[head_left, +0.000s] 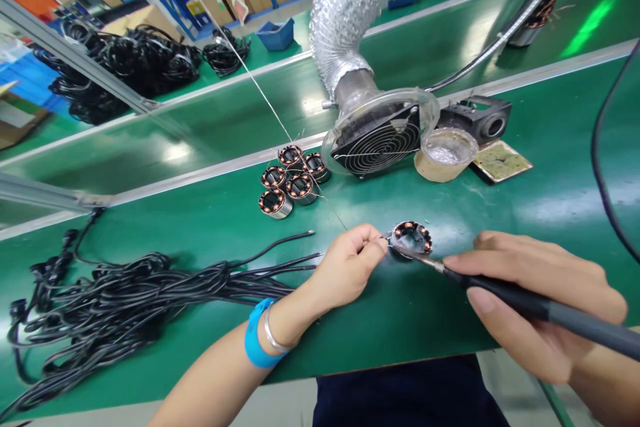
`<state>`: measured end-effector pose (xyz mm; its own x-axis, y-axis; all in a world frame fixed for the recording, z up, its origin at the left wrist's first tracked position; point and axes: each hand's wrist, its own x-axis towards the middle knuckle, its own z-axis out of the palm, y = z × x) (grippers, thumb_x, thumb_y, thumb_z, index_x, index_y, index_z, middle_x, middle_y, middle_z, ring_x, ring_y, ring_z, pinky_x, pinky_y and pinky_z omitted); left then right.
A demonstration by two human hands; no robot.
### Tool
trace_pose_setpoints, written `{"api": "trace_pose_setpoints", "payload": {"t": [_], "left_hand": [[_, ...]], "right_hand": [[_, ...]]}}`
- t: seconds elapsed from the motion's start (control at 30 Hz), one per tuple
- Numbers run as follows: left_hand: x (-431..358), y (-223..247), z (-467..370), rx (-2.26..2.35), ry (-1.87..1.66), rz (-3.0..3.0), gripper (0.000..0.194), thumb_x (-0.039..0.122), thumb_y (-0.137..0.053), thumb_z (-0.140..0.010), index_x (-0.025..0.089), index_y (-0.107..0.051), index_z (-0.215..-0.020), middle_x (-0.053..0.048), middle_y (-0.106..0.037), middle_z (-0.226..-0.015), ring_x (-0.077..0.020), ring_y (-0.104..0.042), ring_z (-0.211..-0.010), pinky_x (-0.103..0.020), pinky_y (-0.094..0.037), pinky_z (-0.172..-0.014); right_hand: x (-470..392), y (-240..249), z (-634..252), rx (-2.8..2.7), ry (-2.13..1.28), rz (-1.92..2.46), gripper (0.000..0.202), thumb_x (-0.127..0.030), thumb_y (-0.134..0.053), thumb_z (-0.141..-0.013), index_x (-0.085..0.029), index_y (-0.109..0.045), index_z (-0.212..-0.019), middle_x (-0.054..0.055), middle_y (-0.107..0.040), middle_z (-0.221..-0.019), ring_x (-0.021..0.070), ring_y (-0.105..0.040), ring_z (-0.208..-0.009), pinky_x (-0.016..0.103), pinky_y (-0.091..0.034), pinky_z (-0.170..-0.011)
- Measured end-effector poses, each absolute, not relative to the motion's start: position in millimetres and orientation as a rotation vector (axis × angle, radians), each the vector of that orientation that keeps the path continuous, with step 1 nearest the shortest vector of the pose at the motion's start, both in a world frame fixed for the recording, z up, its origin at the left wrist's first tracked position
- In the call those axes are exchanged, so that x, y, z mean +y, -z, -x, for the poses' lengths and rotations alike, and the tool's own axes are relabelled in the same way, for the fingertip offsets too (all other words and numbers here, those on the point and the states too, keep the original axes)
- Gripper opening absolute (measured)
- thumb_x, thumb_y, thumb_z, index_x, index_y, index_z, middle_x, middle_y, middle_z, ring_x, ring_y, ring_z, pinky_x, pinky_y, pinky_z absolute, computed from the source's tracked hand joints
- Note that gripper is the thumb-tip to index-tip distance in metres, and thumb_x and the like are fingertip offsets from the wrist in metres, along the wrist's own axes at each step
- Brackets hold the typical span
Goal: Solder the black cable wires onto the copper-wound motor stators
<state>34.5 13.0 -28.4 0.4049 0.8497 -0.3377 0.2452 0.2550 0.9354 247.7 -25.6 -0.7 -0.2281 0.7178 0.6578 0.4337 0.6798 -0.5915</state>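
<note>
My right hand [540, 300] is closed around the dark handle of a soldering iron [505, 293]. The iron's metal tip reaches the left front edge of a motor stator [413, 238] with copper windings, and a little smoke shows over the ring. On the stator's left side my left hand [353, 263] is pinched, thumb against forefinger, on a thin wire [341, 219] that appears to be solder. That strand runs up and to the left, past a cluster of several more stators [301, 188]. What exactly touches at the tip is too small to make out.
Behind the stator stands a fume extractor fan [380, 140] on a silver duct [345, 7]. A cup [445, 155], a sponge tray [503, 161] and a black stand [475, 119] sit beside it. Bundled black power cords [150, 300] cover the green bench's left side.
</note>
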Motion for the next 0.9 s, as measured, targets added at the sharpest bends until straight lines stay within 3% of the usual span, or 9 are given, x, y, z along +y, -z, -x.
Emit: {"api": "trace_pose_setpoints", "payload": {"t": [0.2,0.37,0.73,0.9], "left_hand": [[14,29,-33,1.117,-0.565,-1.303,0.029,0.041,-0.050,-0.091,0.020,-0.044,-0.072,0.007,-0.033,-0.063,-0.0098,-0.027,-0.059,-0.026,-0.024,-0.056],[13,29,-32,1.112,-0.558,-1.292,0.029,0.041,-0.051,-0.091,0.020,-0.045,-0.072,0.007,-0.034,-0.062,-0.0097,-0.027,-0.058,-0.026,-0.024,-0.056],[12,28,-33,1.111,-0.555,-1.234,0.029,0.043,-0.052,-0.089,0.019,-0.047,-0.074,0.008,-0.033,-0.061,-0.0092,-0.025,-0.057,-0.025,-0.022,-0.054],[11,30,-33,1.106,-0.556,-1.199,0.030,0.044,-0.053,-0.090,0.019,-0.048,-0.075,0.008,-0.034,-0.061,-0.0087,-0.024,-0.056,-0.025,-0.022,-0.054]], "right_hand": [[-29,3,-252,-1.961,-0.265,0.800,0.027,-0.007,-0.058,-0.080,-0.015,-0.067,-0.105,0.000,-0.057,-0.062,0.0143,-0.057,-0.052,0.030,-0.049,-0.050],[-35,-6,-264,-2.076,-0.284,0.954,0.026,-0.010,-0.057,-0.086,-0.020,-0.065,-0.109,0.002,-0.064,-0.068,0.0187,-0.066,-0.061,0.031,-0.054,-0.054],[-29,-1,-257,-1.924,-0.269,0.880,0.027,-0.011,-0.056,-0.083,-0.020,-0.066,-0.106,0.002,-0.061,-0.068,0.0159,-0.060,-0.054,0.029,-0.049,-0.046],[-29,5,-258,-1.885,-0.258,0.962,0.037,-0.014,-0.059,-0.086,-0.026,-0.067,-0.121,0.004,-0.066,-0.077,0.0209,-0.063,-0.060,0.036,-0.052,-0.049]]}}
